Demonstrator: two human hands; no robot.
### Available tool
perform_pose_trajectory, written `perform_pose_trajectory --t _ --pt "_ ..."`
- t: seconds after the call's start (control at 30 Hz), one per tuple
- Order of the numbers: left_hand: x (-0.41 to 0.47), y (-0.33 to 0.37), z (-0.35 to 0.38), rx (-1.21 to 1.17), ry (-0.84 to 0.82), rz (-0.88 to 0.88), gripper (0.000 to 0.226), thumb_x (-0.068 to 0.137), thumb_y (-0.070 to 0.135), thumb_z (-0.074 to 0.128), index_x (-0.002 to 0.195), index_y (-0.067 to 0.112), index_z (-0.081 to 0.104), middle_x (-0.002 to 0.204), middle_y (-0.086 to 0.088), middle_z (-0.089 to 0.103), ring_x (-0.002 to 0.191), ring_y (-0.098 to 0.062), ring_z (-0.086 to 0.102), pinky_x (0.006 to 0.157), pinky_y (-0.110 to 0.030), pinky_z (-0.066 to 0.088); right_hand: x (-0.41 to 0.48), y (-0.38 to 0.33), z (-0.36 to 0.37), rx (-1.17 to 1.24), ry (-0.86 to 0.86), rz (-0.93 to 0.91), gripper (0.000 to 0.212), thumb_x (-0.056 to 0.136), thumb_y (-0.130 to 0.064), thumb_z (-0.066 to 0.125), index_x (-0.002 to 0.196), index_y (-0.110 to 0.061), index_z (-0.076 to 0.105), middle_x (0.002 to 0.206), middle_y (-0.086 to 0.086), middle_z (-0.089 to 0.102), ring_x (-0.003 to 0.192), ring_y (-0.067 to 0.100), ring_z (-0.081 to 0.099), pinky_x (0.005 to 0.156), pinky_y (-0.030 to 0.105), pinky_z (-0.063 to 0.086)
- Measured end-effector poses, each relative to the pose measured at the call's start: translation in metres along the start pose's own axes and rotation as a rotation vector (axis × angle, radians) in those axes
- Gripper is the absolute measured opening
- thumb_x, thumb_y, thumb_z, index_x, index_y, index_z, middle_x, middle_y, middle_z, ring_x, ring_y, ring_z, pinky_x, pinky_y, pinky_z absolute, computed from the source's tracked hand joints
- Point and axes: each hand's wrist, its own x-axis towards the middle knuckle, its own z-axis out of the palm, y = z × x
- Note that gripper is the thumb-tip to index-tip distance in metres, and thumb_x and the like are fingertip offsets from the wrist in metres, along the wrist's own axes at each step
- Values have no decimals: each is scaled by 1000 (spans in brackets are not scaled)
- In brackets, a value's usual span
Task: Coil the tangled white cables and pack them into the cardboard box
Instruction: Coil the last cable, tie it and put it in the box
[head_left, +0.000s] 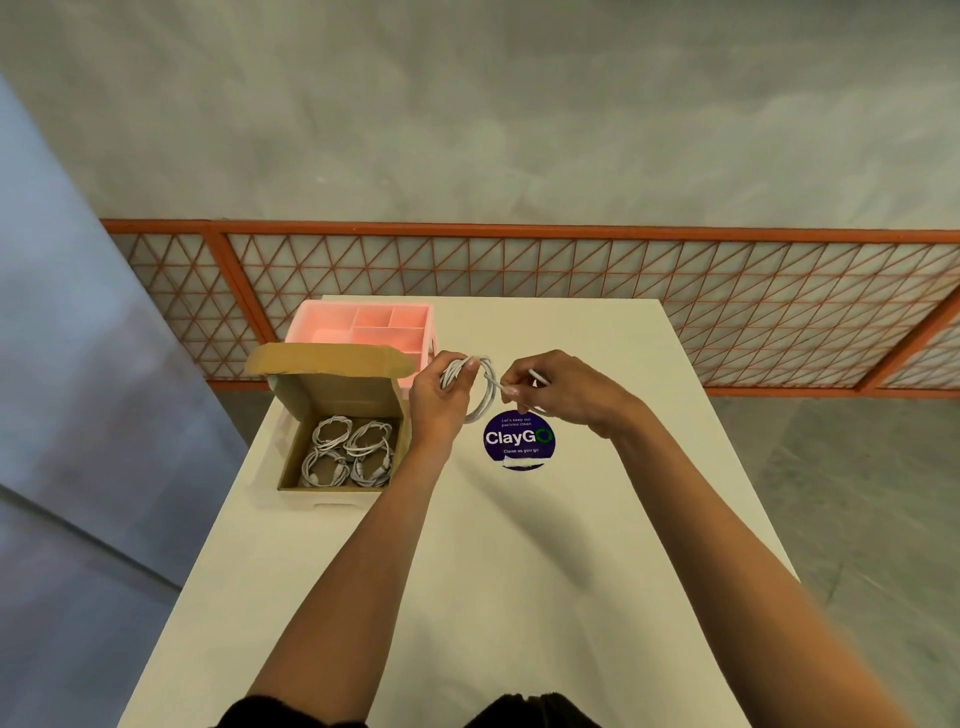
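Here the left hand (439, 395) grips a thin white cable (480, 387) gathered into several round loops, raised above the table (467, 571), while the right hand (550, 389), just beside it, pinches the cable's loose end between thumb and fingertips. To the left of the left hand, the open cardboard box (332, 400) holds four coiled cables (350, 452), small neat white bundles lying close together.

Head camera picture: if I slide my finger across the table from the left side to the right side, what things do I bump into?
Cardboard box with coiled cables → left hand → cable loop being wound → right hand.
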Motion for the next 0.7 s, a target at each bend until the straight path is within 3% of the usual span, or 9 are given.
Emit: perform_pose_trajectory --t 0.13,0.27,0.37,0.47,0.6,0.7 --pt "-1 8 -1 -95 -36 -70 7 90 25 64 85 20 63 62 16 56 58 0 47 53 -17 36 -2 5 -6 61 -18 -16 12 96 -22 54 92 -16 64 81 -3 62 74 6 52 68 19 40" --pt "-3 18 -4 -244 -182 -222 7 91 26 61 84 25 61 76 1 53 53 -7 35 46 -18 33 -3 14 -11 87 106 3 14 95 -18 55 95 -9 66 77 -5 62 60 -4 51 53 6 37" --pt "-6 25 -9 -367 -336 -302 9 95 18 55 87 19 54 63 9 54 44 -5 29 48 -18 36 -3 19 -14 126 181 32 14 95 -17 57 95 -7 66 78 -4 62 62 0 51 48 3 37" --pt "-5 28 -16 -396 -502 -361 13 97 11 49 86 16 48 48 10 36 41 -4 28 57 -22 42 -4 20 -17 132 218 37 14 94 -17 57 95 -7 66 80 -1 62 64 1 50 47 3 37" --pt "-3 35 -24 -433 -615 -458 19 95 1 48 82 14 48 57 2 35 46 -8 34 66 -30 52 -4 19 -22 61 229 32 13 94 -19 58 94 -9 67 81 -2 63 65 2 49 51 8 38" --pt "-2 45 -24 -345 -642 -472 20 93 9 54 77 13 43 57 -1 35 46 -11 38 70 -37 59 -1 16 -25 -15 231 14 12 93 -19 60 93 -11 69 87 1 64 66 5 47 56 17 38"
